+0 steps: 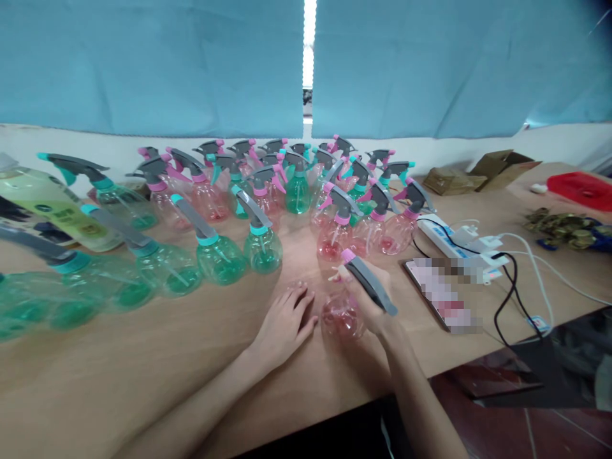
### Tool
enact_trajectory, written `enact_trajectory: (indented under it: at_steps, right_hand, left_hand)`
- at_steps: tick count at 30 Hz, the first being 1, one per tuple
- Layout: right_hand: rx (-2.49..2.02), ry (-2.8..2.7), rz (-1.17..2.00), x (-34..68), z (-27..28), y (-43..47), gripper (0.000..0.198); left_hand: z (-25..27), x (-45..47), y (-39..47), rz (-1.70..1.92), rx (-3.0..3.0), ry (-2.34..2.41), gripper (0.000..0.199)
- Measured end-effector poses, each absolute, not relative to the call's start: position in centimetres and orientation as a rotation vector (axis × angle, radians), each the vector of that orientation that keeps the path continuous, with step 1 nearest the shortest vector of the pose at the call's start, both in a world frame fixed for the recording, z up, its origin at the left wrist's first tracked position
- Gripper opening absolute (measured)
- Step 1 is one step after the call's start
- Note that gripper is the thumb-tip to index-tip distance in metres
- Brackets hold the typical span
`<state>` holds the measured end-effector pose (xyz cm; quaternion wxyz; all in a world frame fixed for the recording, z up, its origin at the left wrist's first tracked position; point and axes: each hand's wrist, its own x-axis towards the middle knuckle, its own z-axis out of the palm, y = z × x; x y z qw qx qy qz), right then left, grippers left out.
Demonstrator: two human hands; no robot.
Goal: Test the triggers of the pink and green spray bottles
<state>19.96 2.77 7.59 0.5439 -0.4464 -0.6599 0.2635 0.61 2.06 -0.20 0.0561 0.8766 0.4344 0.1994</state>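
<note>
On one table [119, 363], right hand [370, 311] around one pink spray bottle [339, 317], left hand [285, 324] spread

Free tabletop [119, 370] front-left — bottles [262, 252] beyond, phone [433, 290] right

blue curtains [153, 70] | bright gap [309, 44] | white wall [440, 152] | tan tabletop [119, 363]

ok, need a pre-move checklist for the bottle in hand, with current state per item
1. Right hand gripping the pink spray bottle: ok, wrapped around it below the grey lever.
2. Left hand free: ok, palm down on the table, nothing visible in it.
3. Spray head screwed tight: cannot tell, the hand covers the collar.
4. Bottle base resting on the table: cannot tell from this one view.
5. Phone apart from the right hand: ok, lies to its right.
</note>
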Motion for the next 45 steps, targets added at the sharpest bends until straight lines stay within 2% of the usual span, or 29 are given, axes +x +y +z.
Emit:
enact_trajectory:
  at_steps: [4,8,23,29,33,38,45]
  right_hand:
    - [-1.020,-1.532,0.667,19.9,7.3,2.7,0.009]
    - [-1.052,-1.439,0.670,19.7,6.9,2.5,0.018]
    - [-1.074,-1.375,0.662,19.3,6.6,2.7,0.026]
    - [-1.076,-1.382,0.627,19.4,6.5,2.7,0.020]
    - [-1.085,-1.406,0.626,19.4,6.6,2.9,0.009]
    - [-1.105,-1.415,0.650,19.4,7.0,2.9,0.023]
    - [-1.073,-1.447,0.679,19.4,7.7,2.7,0.023]
  left_hand:
    - [-0.2,0.6,2.0,0.593,2.665,1.321,0.038]
    - [-0.2,0.6,2.0,0.591,2.668,1.324,0.038]
    - [0.0,0.7,1.9,0.604,2.671,1.319,0.037]
    - [0.0,0.7,2.0,0.605,2.675,1.322,0.037]
    - [-0.1,0.6,1.9,0.607,2.676,1.329,0.036]
    - [-0.2,0.6,1.9,0.607,2.676,1.326,0.036]
    - [-0.1,0.6,2.0,0.612,2.672,1.318,0.037]
